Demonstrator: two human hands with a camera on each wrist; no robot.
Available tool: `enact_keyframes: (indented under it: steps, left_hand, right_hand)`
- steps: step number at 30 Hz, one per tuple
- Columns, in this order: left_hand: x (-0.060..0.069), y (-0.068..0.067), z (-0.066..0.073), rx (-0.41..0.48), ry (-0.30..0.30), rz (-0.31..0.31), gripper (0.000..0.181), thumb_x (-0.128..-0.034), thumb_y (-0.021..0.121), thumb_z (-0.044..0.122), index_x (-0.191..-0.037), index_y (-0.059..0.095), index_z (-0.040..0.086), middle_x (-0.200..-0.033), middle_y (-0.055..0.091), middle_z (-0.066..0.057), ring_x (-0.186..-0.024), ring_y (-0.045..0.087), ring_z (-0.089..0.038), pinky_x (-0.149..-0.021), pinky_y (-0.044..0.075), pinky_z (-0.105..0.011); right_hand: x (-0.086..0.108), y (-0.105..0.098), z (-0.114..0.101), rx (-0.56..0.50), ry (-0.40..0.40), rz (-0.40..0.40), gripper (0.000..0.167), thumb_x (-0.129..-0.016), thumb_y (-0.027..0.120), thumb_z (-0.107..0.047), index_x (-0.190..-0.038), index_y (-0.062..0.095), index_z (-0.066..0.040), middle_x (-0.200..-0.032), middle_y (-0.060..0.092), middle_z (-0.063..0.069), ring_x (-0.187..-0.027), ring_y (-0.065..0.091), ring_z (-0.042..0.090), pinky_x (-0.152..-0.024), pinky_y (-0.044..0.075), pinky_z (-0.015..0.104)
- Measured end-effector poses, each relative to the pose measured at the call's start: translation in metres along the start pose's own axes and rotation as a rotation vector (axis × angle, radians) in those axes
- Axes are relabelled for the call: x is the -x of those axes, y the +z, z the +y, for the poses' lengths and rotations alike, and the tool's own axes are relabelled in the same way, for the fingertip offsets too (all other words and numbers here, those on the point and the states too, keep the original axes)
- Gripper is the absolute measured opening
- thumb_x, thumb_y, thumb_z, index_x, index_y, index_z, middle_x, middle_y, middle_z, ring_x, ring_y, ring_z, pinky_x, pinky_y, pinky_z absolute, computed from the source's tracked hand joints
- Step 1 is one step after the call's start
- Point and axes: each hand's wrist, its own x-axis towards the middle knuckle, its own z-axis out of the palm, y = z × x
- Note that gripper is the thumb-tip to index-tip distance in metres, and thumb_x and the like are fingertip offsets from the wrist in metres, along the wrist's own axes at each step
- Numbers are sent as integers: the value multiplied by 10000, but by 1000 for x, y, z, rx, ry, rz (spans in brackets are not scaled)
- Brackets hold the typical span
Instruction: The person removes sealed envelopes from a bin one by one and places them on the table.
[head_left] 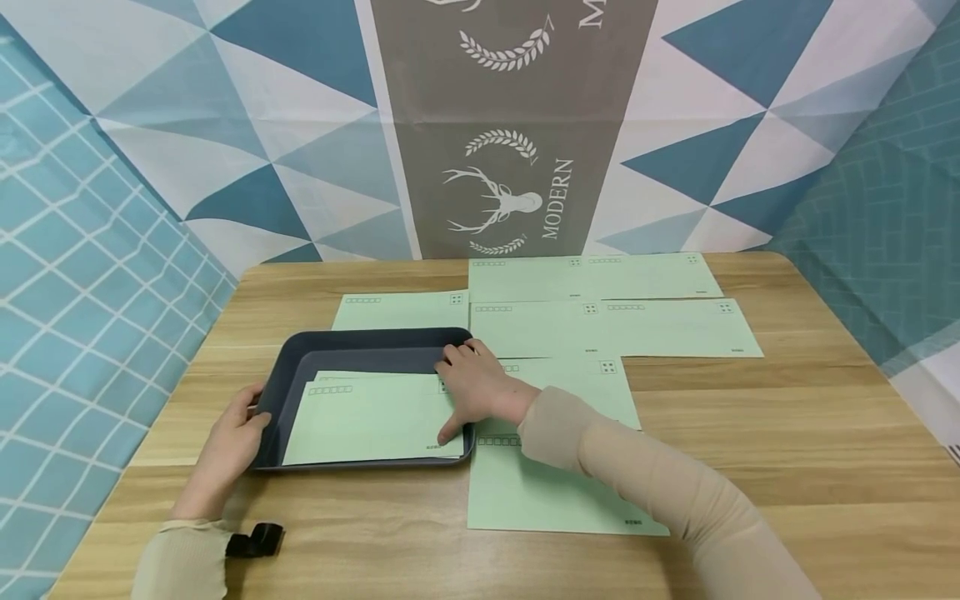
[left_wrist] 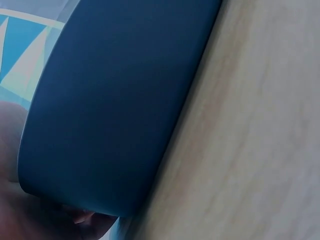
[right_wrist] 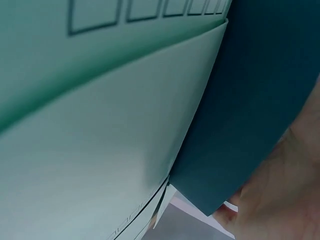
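A dark blue-grey tray (head_left: 382,337) sits on the left half of the table. In it lies a small pile of pale green envelopes (head_left: 375,421). My left hand (head_left: 234,437) grips the tray's left side, thumb at the rim; the left wrist view shows the tray's outer wall (left_wrist: 120,100) close up. At the right side my right hand (head_left: 476,387) grips the rim, its fingers near the far corner and its thumb by the top envelope's lower right. The right wrist view shows that palm (right_wrist: 290,185) against the tray's outer wall (right_wrist: 250,110).
More green envelopes lie flat on the wooden table (head_left: 720,467): one behind the tray (head_left: 405,310), several in rows at the back (head_left: 675,327), and one at front right (head_left: 562,492) partly under my right sleeve. A black strap (head_left: 257,542) hangs by my left cuff.
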Motion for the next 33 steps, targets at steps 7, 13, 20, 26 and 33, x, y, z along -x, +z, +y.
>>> enact_keyframes:
  steps: [7, 13, 20, 26, 33]
  left_hand:
    - [-1, -1, -2, 0, 28, -14, 477, -974, 235, 113, -1392, 167, -107, -1320, 288, -328, -1171, 312, -467, -872, 316, -543]
    - [-1, 0, -3, -3, 28, 2, 466, -966, 249, 99, -1382, 200, -104, -1306, 318, -316, -1165, 330, -454, -874, 317, -533]
    - [-1, -1, -3, -16, 29, -3, 459, -969, 250, 110, -1379, 216, -91, -1295, 333, -308, -1153, 346, -442, -861, 319, -511]
    - [-1, -2, -3, -20, 33, -15, 462, -972, 245, 121, -1383, 207, -88, -1304, 325, -312, -1153, 340, -449, -870, 312, -534]
    - [-1, -2, -3, -27, 32, -43, 475, -980, 231, 142, -1389, 177, -92, -1302, 321, -318, -1137, 351, -441, -867, 316, -527]
  right_hand:
    - [-1, 1, 0, -2, 0, 14, 1042, -537, 626, -779, -1333, 446, -132, -1295, 435, 41, -1188, 412, 202, -1072, 175, 393]
    - [-2, 2, 1, -5, -5, 34, 968, -551, 651, -749, -1283, 489, -138, -1238, 479, 18, -1136, 456, 196, -1053, 209, 379]
    - [-1, 3, 3, -51, -7, 61, 945, -556, 673, -723, -1274, 482, -139, -1199, 497, 27, -1124, 454, 211, -1054, 214, 378]
    - [1, 5, 4, -134, -8, 111, 944, -560, 718, -669, -1281, 439, -128, -1178, 485, 42, -1120, 440, 219, -1041, 223, 375]
    - [3, 7, 4, -206, -17, 195, 988, -558, 765, -605, -1314, 369, -106, -1183, 437, 48, -1083, 417, 203, -1019, 258, 375]
